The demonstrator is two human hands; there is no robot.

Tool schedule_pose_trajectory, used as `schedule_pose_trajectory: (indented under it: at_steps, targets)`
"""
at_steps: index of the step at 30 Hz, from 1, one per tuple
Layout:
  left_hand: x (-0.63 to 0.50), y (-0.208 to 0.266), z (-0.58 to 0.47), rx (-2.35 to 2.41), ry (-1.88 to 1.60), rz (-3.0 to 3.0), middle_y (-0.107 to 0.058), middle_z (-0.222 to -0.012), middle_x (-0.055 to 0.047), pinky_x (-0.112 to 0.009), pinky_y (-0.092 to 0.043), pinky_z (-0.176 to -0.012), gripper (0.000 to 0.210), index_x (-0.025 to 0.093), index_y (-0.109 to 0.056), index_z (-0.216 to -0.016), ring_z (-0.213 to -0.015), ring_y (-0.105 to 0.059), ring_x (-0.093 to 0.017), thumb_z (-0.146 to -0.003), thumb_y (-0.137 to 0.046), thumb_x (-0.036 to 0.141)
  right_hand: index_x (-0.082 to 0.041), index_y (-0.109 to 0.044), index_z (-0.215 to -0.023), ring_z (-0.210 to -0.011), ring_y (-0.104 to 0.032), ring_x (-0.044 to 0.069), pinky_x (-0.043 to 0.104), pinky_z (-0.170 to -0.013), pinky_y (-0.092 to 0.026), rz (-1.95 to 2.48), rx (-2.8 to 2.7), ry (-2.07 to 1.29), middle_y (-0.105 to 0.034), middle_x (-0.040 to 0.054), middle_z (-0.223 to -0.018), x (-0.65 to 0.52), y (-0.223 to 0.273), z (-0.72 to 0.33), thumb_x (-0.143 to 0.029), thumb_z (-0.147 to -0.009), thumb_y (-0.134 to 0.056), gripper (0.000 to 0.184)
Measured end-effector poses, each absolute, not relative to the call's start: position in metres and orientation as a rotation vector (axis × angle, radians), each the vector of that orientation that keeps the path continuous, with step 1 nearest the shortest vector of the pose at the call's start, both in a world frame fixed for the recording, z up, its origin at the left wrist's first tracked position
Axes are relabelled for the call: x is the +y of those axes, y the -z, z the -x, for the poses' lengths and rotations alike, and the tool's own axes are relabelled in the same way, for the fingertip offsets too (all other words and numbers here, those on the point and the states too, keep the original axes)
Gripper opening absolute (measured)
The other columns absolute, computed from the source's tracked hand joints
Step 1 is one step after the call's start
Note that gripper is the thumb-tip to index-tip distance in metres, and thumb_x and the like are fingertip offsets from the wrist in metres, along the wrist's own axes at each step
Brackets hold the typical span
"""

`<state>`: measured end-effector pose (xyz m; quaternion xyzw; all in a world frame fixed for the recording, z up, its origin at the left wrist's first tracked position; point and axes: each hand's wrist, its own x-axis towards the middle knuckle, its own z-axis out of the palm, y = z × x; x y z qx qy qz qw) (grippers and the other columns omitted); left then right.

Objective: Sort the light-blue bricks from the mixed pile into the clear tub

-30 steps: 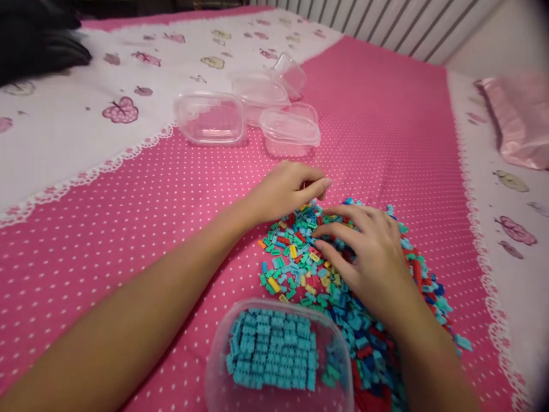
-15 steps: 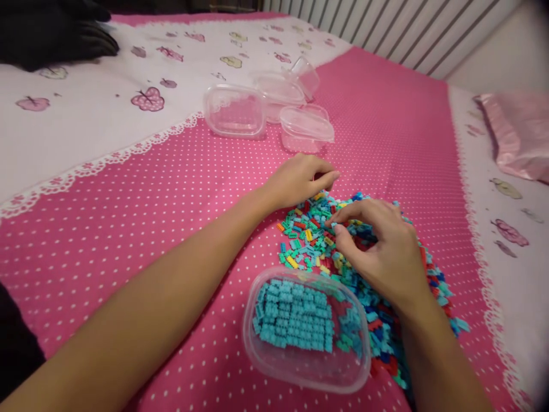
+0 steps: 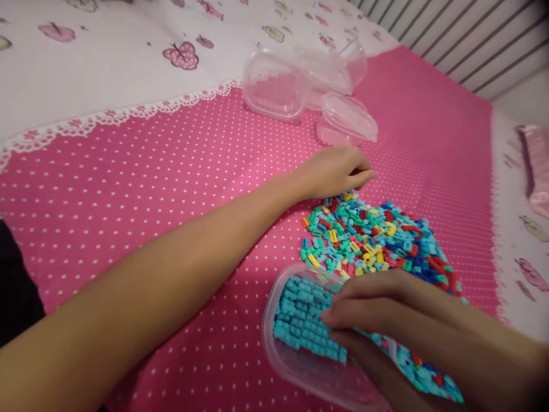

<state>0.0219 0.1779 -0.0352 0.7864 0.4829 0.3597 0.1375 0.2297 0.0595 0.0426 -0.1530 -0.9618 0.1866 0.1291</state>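
so your right hand (image 3: 398, 312) is over the near tub (image 3: 268, 335), fingers bunched and pointing down, tips right at the edge of the teal bricks (image 3: 300, 320). can't tell if you've got a brick pinched in there, your own fingers hide it. the teal ones sit in neat tight rows inside the tub, and your hand covers a good part of its right side.

your left hand (image 3: 338, 171) is loosely curled at the far left edge of the mixed pile (image 3: 364, 243), thumb out along the side. can't tell if anything's tucked inside that one either. the pile is just beyond the tub and runs off to its right, red, yellow, green and blue all jumbled, with more showing under your right hand. it's all on the pink dotted cloth (image 3: 193, 177). further back you've got some clear tubs (image 3: 274, 86) bunched together, and a pink bag (image 3: 538, 166) at the right edge.
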Motion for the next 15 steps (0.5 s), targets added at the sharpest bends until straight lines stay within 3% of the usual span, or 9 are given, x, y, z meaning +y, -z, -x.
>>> schedule_pose_trajectory:
  at_steps: [3,9,15]
  targets:
    - [0.178,0.034,-0.024,1.42,-1.006,-2.324,-0.065,-0.069,-0.003,-0.031,-0.031,-0.064,0.038,0.016,-0.069,-0.07,-0.063,-0.052,-0.014,-0.102,-0.049,0.025,-0.026,-0.063,-0.101,-0.07,-0.075,0.01,0.016,-0.053,-0.057,0.301,-2.971,-0.53,-0.076,-0.0016,-0.09,0.056,-0.034,-0.228,-0.014,-0.096,-0.057,0.014]
    - [0.178,0.035,-0.028,1.431,-0.983,-2.361,-0.065,-0.07,-0.004,-0.032,-0.034,-0.067,0.038,0.018,-0.067,-0.069,-0.066,-0.056,-0.015,-0.101,-0.048,0.023,-0.027,-0.06,-0.099,-0.06,-0.074,0.013,0.017,-0.044,-0.055,0.422,-2.975,-0.365,-0.072,-0.0037,-0.075,0.057,-0.017,-0.23,-0.016,-0.092,-0.058,0.013]
    - [0.178,0.036,-0.028,1.437,-0.966,-2.395,-0.067,-0.071,-0.005,-0.033,-0.035,-0.066,0.036,0.018,-0.07,-0.072,-0.069,-0.058,-0.017,-0.1,-0.049,0.025,-0.027,-0.06,-0.101,-0.058,-0.074,0.014,0.021,-0.045,-0.057,0.4,-2.974,-0.259,-0.075,-0.0025,-0.079,0.054,-0.013,-0.226,-0.017,-0.094,-0.056,0.013]
